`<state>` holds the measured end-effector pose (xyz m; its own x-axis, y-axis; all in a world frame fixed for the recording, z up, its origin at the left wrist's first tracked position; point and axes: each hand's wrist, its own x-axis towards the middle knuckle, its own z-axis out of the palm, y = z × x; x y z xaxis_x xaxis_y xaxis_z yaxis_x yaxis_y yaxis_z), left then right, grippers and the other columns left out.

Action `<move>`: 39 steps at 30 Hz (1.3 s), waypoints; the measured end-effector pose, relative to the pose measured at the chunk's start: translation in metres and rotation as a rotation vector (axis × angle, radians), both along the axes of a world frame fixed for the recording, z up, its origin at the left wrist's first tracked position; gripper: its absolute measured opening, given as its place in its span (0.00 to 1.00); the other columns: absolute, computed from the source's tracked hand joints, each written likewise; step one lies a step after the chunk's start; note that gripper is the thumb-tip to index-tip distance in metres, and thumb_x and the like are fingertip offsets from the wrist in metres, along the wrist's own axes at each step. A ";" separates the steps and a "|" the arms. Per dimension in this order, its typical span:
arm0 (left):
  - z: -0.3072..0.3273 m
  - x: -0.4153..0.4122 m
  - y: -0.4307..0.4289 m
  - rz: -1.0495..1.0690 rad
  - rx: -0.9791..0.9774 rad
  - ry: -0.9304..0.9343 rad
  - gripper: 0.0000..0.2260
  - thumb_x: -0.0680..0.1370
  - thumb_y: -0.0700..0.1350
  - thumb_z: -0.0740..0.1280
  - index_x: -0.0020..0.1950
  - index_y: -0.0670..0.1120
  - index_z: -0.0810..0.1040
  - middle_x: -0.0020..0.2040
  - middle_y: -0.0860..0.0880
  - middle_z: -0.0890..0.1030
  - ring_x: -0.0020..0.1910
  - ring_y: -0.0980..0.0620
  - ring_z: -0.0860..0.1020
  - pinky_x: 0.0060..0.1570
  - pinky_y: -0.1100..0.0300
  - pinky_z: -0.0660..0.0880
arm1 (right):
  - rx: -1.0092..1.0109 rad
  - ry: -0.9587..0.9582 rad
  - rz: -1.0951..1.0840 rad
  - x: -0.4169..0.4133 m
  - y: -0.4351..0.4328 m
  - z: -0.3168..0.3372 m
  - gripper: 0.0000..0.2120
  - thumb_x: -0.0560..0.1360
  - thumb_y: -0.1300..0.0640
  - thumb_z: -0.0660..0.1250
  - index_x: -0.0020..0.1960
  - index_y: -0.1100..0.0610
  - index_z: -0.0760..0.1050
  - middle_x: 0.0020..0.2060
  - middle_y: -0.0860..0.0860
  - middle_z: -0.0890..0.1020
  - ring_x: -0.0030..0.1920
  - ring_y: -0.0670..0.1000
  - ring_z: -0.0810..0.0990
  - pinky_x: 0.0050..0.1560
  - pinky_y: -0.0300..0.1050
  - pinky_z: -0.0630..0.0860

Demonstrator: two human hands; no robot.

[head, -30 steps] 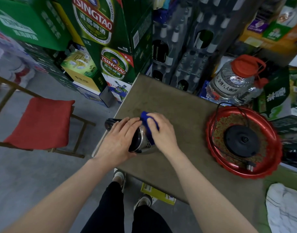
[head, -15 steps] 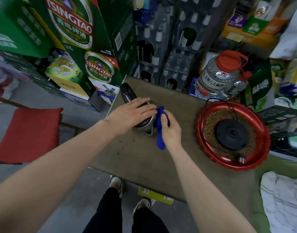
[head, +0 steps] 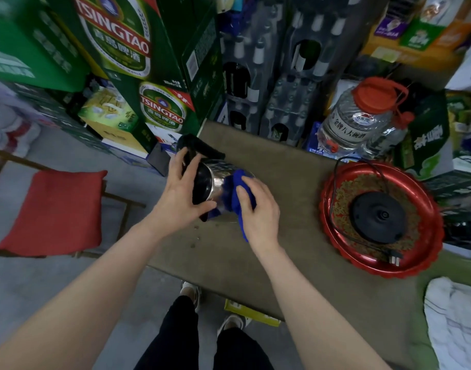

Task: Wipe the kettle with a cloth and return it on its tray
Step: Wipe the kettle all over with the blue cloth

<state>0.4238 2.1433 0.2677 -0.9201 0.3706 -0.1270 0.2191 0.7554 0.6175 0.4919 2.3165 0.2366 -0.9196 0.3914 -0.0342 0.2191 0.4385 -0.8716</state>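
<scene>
A steel kettle (head: 215, 173) with a black lid and handle lies tipped on its side over the brown table (head: 282, 161). My left hand (head: 182, 194) grips its black lid end. Pressed against the kettle's shiny side is a blue cloth (head: 235, 194), which my right hand (head: 257, 209) holds. At the right stands the red tray (head: 333, 231), carrying the black kettle base (head: 377, 213) and its cord and plug. The kettle is well apart from the tray, to its left.
Green beer cartons (head: 138, 62) and bottle packs (head: 277, 76) crowd the table's far edge. A clear jug with a red cap (head: 359, 116) stands behind the tray. A red-cushioned chair (head: 55, 209) is at the left, a white cloth (head: 453, 321) at the near right.
The kettle has been turned so its lid end faces my left hand, which shifted its grip. My right hand moved the cloth from the kettle's bottom end onto its side.
</scene>
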 end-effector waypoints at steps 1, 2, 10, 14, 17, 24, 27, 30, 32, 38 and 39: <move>0.001 0.001 -0.004 0.022 -0.001 -0.037 0.45 0.70 0.49 0.77 0.80 0.48 0.54 0.80 0.42 0.44 0.80 0.41 0.44 0.76 0.39 0.53 | 0.021 0.025 -0.009 -0.006 -0.003 0.004 0.17 0.83 0.52 0.63 0.68 0.58 0.77 0.68 0.54 0.79 0.69 0.54 0.75 0.70 0.48 0.70; 0.001 0.002 -0.007 0.039 0.010 -0.062 0.45 0.70 0.48 0.77 0.79 0.49 0.55 0.80 0.42 0.42 0.80 0.41 0.41 0.76 0.39 0.51 | 0.045 0.051 0.017 -0.014 -0.009 0.008 0.19 0.83 0.50 0.61 0.70 0.57 0.76 0.69 0.54 0.78 0.70 0.53 0.74 0.70 0.47 0.68; 0.008 0.003 -0.028 0.026 0.123 -0.198 0.40 0.66 0.43 0.79 0.73 0.53 0.62 0.76 0.44 0.54 0.76 0.54 0.52 0.75 0.51 0.60 | -0.018 -0.142 0.099 -0.029 -0.002 -0.024 0.18 0.85 0.50 0.57 0.72 0.54 0.73 0.69 0.53 0.76 0.71 0.56 0.72 0.72 0.51 0.66; 0.006 0.006 -0.027 0.028 0.130 -0.207 0.45 0.63 0.47 0.76 0.75 0.55 0.55 0.74 0.44 0.60 0.75 0.45 0.61 0.73 0.44 0.63 | 0.065 -0.137 0.066 -0.028 -0.007 -0.016 0.17 0.85 0.53 0.58 0.69 0.56 0.76 0.66 0.55 0.79 0.68 0.57 0.74 0.69 0.48 0.66; 0.004 0.004 -0.027 0.063 0.124 -0.173 0.53 0.63 0.54 0.75 0.80 0.50 0.46 0.77 0.44 0.58 0.77 0.48 0.59 0.75 0.50 0.60 | 0.311 0.042 0.321 -0.022 -0.047 -0.001 0.19 0.84 0.48 0.55 0.70 0.51 0.74 0.70 0.52 0.77 0.72 0.54 0.71 0.70 0.55 0.65; -0.002 0.007 -0.037 0.084 0.121 -0.206 0.56 0.67 0.47 0.80 0.80 0.45 0.42 0.80 0.46 0.55 0.78 0.50 0.55 0.77 0.49 0.57 | 0.063 -0.201 0.103 -0.042 -0.011 -0.014 0.17 0.85 0.49 0.56 0.68 0.53 0.75 0.66 0.52 0.80 0.66 0.56 0.76 0.66 0.53 0.71; -0.003 0.006 -0.032 0.064 0.065 -0.189 0.57 0.67 0.51 0.79 0.80 0.47 0.41 0.80 0.47 0.53 0.79 0.50 0.53 0.74 0.57 0.54 | 0.103 -0.202 0.065 -0.045 -0.017 -0.007 0.15 0.85 0.50 0.57 0.64 0.53 0.77 0.61 0.52 0.82 0.62 0.57 0.78 0.62 0.52 0.72; 0.000 0.003 -0.032 0.036 0.042 -0.181 0.57 0.67 0.50 0.79 0.80 0.45 0.40 0.81 0.45 0.51 0.79 0.48 0.51 0.76 0.56 0.53 | 0.280 0.030 0.233 -0.043 -0.049 0.005 0.15 0.83 0.48 0.57 0.62 0.50 0.79 0.60 0.49 0.83 0.60 0.53 0.79 0.61 0.52 0.72; 0.002 0.006 -0.034 0.029 0.034 -0.185 0.57 0.67 0.49 0.79 0.80 0.44 0.40 0.81 0.45 0.50 0.79 0.49 0.51 0.77 0.55 0.53 | 0.324 0.077 0.294 -0.048 -0.055 0.008 0.16 0.82 0.46 0.56 0.61 0.48 0.80 0.59 0.46 0.83 0.59 0.51 0.79 0.60 0.51 0.71; 0.003 0.014 -0.026 -0.002 -0.018 -0.157 0.57 0.67 0.53 0.78 0.80 0.49 0.39 0.81 0.48 0.48 0.80 0.48 0.49 0.77 0.52 0.53 | 0.049 -0.349 0.099 -0.076 -0.006 -0.008 0.16 0.84 0.46 0.56 0.58 0.49 0.80 0.56 0.54 0.84 0.59 0.60 0.79 0.51 0.49 0.71; 0.003 0.013 -0.023 -0.007 -0.039 -0.146 0.57 0.67 0.54 0.78 0.80 0.49 0.39 0.82 0.48 0.47 0.80 0.47 0.49 0.77 0.51 0.54 | 0.058 -0.346 0.089 -0.075 -0.006 -0.007 0.15 0.83 0.47 0.56 0.58 0.49 0.81 0.55 0.54 0.84 0.58 0.60 0.79 0.53 0.49 0.72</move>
